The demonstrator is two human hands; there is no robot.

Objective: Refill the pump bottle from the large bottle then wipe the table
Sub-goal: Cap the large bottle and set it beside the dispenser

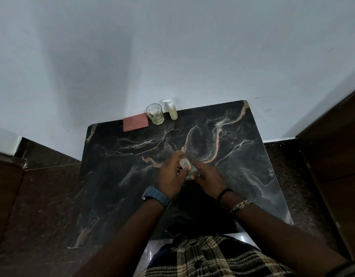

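Observation:
At the middle of the dark marble table [242, 156] both of my hands meet on a clear large bottle [189, 171], mostly hidden by my fingers. My left hand [170, 176], a blue watch on its wrist, grips the pale cap [184, 163] at the bottle's top. My right hand [209, 177] wraps the bottle's body from the right. The small pump bottle [172, 110], with a white pump head and yellowish liquid, stands upright at the table's far edge against the wall, well away from both hands.
A drinking glass [155, 113] with some liquid stands just left of the pump bottle. A folded red cloth [135, 122] lies flat left of the glass. White wall rises behind the table. Dark speckled floor and brown wooden panels flank it.

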